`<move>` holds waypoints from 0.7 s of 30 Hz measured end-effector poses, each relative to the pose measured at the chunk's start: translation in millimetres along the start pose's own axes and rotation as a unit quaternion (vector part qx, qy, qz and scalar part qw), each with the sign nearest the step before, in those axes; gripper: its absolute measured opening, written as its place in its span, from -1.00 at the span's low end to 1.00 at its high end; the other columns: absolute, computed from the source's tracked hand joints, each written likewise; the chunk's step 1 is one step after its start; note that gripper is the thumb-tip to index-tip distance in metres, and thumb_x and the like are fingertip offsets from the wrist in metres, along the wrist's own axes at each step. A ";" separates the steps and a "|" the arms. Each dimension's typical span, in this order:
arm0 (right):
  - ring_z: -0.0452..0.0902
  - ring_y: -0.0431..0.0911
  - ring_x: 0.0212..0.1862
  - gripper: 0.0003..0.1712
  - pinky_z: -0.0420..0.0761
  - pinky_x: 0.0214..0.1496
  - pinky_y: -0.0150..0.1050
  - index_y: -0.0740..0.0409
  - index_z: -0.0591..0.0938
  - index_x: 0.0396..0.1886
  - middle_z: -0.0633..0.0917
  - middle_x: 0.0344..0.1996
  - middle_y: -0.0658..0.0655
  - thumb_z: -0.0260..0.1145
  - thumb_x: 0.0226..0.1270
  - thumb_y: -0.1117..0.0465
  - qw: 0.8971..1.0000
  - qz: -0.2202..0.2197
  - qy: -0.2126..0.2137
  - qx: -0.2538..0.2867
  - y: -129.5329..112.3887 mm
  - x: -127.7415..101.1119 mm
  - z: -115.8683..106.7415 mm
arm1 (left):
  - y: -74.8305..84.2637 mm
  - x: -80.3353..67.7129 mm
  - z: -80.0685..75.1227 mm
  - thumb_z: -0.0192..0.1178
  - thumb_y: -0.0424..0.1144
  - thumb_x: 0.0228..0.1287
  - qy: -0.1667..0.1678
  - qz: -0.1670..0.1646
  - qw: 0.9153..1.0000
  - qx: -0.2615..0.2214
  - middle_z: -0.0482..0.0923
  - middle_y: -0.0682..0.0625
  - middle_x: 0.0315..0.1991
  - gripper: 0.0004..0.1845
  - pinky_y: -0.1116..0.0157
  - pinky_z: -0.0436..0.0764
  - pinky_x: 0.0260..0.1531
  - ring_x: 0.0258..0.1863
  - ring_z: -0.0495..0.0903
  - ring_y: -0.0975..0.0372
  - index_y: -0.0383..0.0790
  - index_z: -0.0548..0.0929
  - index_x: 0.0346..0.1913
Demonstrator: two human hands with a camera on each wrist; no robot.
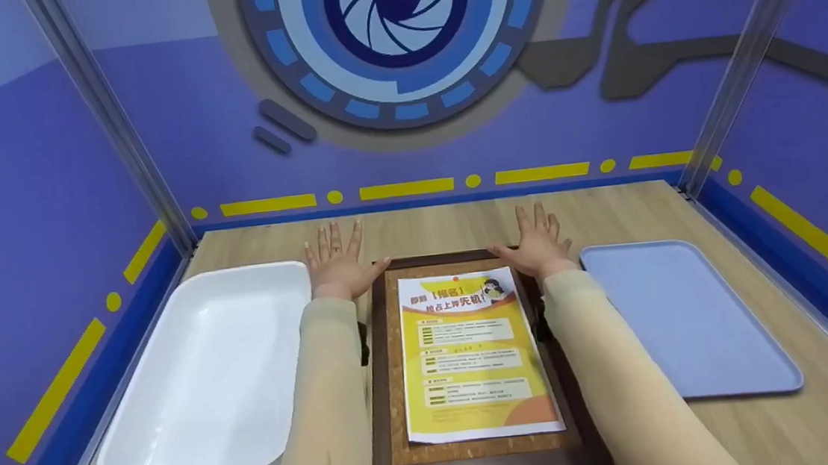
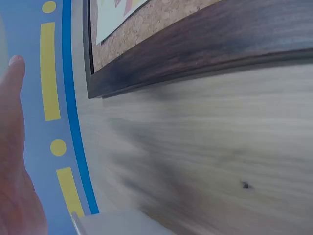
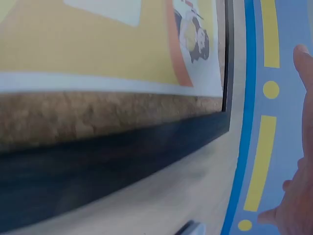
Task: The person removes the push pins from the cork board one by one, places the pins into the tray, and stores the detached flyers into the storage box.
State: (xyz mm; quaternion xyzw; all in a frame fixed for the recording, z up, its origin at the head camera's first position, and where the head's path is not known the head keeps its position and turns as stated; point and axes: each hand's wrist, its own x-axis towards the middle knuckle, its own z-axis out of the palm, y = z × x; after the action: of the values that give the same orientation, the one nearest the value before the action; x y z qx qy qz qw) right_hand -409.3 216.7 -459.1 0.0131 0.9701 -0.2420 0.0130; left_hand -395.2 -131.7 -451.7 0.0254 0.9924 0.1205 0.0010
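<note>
Wooden tabletop, two flat hands at the far corners of a cork board

Both hands lie palm-down with fingers straight and spread, holding nothing: the left hand [image 1: 334, 263] on the table [image 1: 443, 222] just beside the cork board's [image 1: 478, 448] far left corner, the right hand [image 1: 539, 242] at its far right corner, thumb at the dark frame. A yellow flyer [image 1: 470, 355] lies on the cork inside the frame. Bare wood runs beyond the fingertips to the blue wall. A white tray [image 1: 209, 370] sits just left of the board, a pale blue tray [image 1: 684, 321] just right. The wrist views show up close the frame's dark edge against the wood grain, which the head view shows only small, and only slivers of each hand
</note>
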 end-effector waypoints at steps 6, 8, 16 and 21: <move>-0.30 0.35 0.67 0.16 -0.07 0.61 0.44 0.01 -0.13 0.71 -0.26 0.69 0.27 0.32 0.39 -0.26 0.998 -0.009 0.020 0.052 -6.5 -1.5 15.7 | 14.3 -7.3 7.9 -0.02 0.48 0.37 -0.008 0.028 0.998 -0.058 -0.56 -0.15 0.69 0.06 -0.22 -0.41 0.61 0.68 -0.53 -0.09 0.20 -0.33 0.68; -0.21 0.32 0.67 0.11 0.03 0.63 0.35 0.04 -0.07 0.70 -0.16 0.69 0.29 0.34 0.42 -0.18 0.997 -0.012 0.027 0.076 -10.2 -3.0 22.8 | 21.3 -11.3 11.5 0.04 0.47 0.35 -0.016 0.040 0.996 -0.078 -0.55 -0.14 0.69 0.08 -0.18 -0.41 0.62 0.68 -0.53 -0.07 0.21 -0.33 0.68; 0.35 0.17 0.49 -0.29 0.38 0.56 0.07 0.18 0.33 0.54 0.41 0.47 0.30 0.33 0.49 0.15 0.975 -0.012 0.041 0.217 -31.1 -13.1 53.2 | 50.0 -29.9 24.9 0.26 0.33 0.30 -0.081 0.101 0.984 -0.120 -0.55 -0.12 0.69 0.17 -0.11 -0.38 0.65 0.68 -0.52 -0.05 0.24 -0.36 0.67; 0.57 0.07 0.20 -0.47 0.59 0.32 -0.02 0.17 0.51 0.39 0.63 0.21 0.23 0.32 0.49 0.20 0.970 0.001 0.036 0.241 -39.6 -18.9 71.6 | 61.9 -44.2 34.2 0.29 0.35 0.26 -0.116 0.106 0.982 -0.107 -0.50 -0.12 0.71 0.20 -0.13 -0.28 0.66 0.69 -0.46 -0.07 0.24 -0.33 0.68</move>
State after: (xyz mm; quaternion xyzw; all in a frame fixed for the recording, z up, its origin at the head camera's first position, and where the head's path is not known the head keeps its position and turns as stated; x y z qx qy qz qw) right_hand -390.4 147.7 -503.1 0.0254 0.8830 -0.4680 -0.0248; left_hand -347.6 -65.7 -470.3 0.1442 0.9586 0.2213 0.1062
